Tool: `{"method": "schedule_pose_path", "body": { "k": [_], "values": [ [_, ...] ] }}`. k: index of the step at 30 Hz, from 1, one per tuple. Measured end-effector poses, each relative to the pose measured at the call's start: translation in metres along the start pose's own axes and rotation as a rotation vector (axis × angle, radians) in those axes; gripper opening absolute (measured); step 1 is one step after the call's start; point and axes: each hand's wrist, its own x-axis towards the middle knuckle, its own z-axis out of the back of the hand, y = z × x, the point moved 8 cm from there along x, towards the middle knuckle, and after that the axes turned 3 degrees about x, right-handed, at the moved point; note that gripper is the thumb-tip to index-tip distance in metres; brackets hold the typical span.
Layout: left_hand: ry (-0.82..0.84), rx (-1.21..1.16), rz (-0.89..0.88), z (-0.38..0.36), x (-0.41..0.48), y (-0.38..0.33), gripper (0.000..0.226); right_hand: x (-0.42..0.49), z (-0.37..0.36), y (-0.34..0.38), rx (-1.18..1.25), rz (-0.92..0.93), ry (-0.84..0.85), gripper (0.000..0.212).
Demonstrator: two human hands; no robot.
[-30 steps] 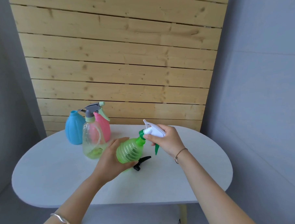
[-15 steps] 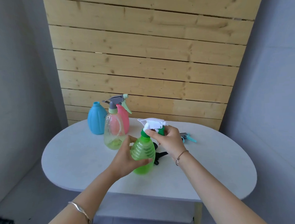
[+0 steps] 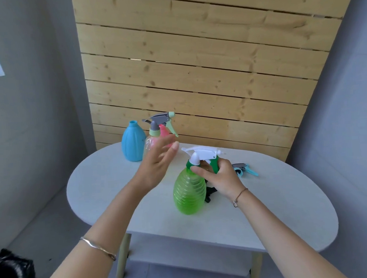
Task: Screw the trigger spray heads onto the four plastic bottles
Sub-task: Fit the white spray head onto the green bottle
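a: what does the room look like?
b: a white oval table (image 3: 109, 184) on pale wooden legs (image 3: 122, 257), with a lower shelf (image 3: 183, 256) beneath it.
a: and behind it?
b: a panel of light horizontal pine planks (image 3: 196, 75) leans behind the table's far edge, flanked by plain grey walls (image 3: 29, 103). the floor (image 3: 45, 224) is grey. soft, even daylight.

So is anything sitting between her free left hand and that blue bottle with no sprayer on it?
Partly. The left hand hovers open in front of the clear bottle with the grey sprayer; the blue bottle stands just left of that one, its open neck unobstructed.
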Motion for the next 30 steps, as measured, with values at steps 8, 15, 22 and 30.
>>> {"method": "schedule_pose_path", "body": {
  "k": [8,15,22,30],
  "values": [
    [0.049,0.239,-0.148,-0.015,0.013,-0.016,0.022,0.002,-0.002,0.006,-0.009,0.035,0.073,0.024],
    [-0.004,0.181,-0.204,-0.007,0.017,-0.019,0.006,-0.004,-0.012,-0.021,0.333,-0.18,0.175,0.033],
    [-0.03,0.076,-0.165,-0.005,0.011,-0.009,0.019,-0.006,-0.032,-0.02,0.337,-0.168,0.236,0.047],
    [0.01,0.12,-0.202,-0.007,0.016,-0.017,0.012,-0.002,-0.031,-0.017,0.247,-0.13,0.144,0.04]
  ]
}}
